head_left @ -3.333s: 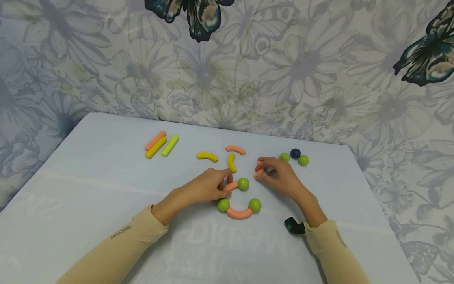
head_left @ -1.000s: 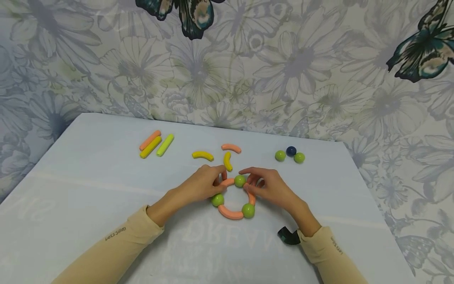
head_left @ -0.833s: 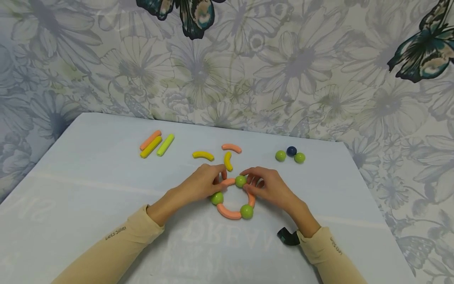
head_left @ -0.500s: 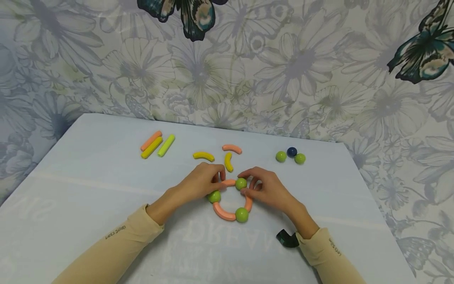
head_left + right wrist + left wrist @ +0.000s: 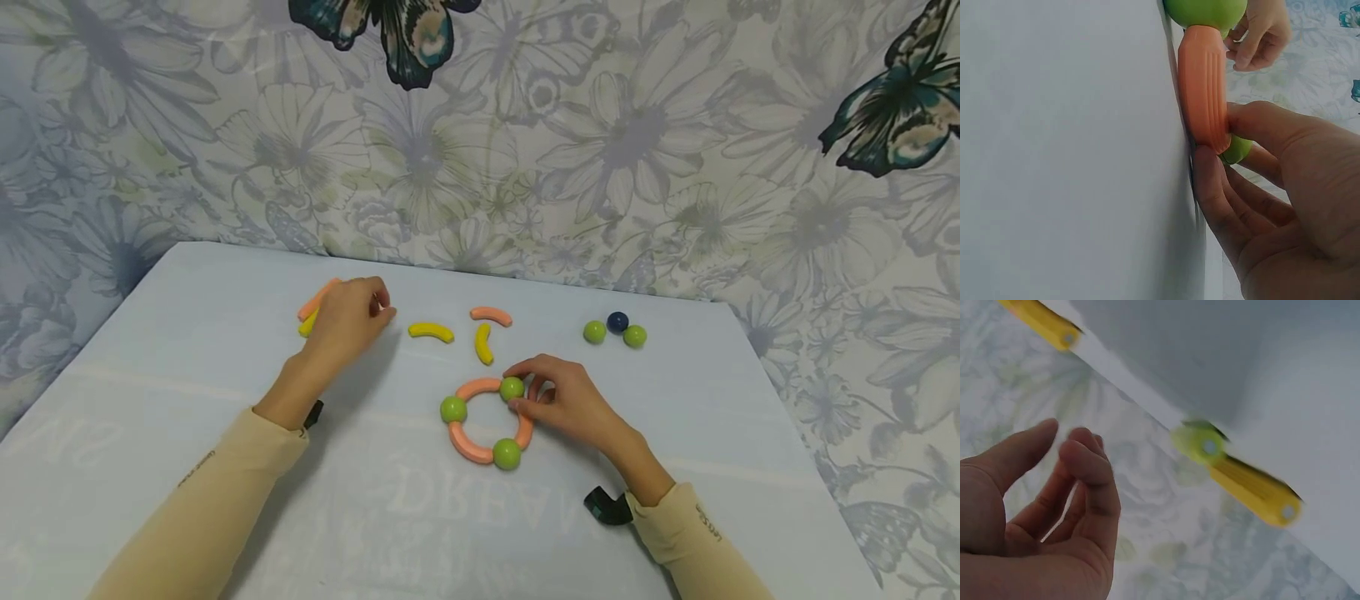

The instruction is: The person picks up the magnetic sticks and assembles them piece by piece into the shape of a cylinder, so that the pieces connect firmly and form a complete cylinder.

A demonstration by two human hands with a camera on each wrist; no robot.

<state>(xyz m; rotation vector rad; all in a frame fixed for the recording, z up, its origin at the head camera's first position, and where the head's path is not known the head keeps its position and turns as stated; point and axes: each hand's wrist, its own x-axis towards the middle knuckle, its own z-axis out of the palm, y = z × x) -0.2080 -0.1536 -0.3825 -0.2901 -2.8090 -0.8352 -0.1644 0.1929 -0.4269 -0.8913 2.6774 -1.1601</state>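
Three green balls [image 5: 507,454] and three orange curved magnetic rods [image 5: 468,444] form a ring on the white table. My right hand [image 5: 566,396] grips the ring's right-hand curved rod [image 5: 1204,94] near the far green ball [image 5: 512,388], thumb on one side and fingers at its end. My left hand [image 5: 348,321] is over the straight rods at the back left, its bent fingers holding nothing in the left wrist view. It hides the yellow-green rod and most of the yellow straight rod [image 5: 307,325] in the head view; an orange straight rod [image 5: 317,300] shows beyond.
Behind the ring lie two yellow curved rods [image 5: 431,332] and a loose orange curved rod [image 5: 491,315]. Two green balls [image 5: 635,336] and a dark blue ball [image 5: 618,322] sit at the back right. A flower-patterned wall [image 5: 480,167] rises behind the table's far edge.
The right hand has brought its curved rod to the balls, closing the ring, which has since turned slightly. The left hand has let go of the ring and moved to the back left.
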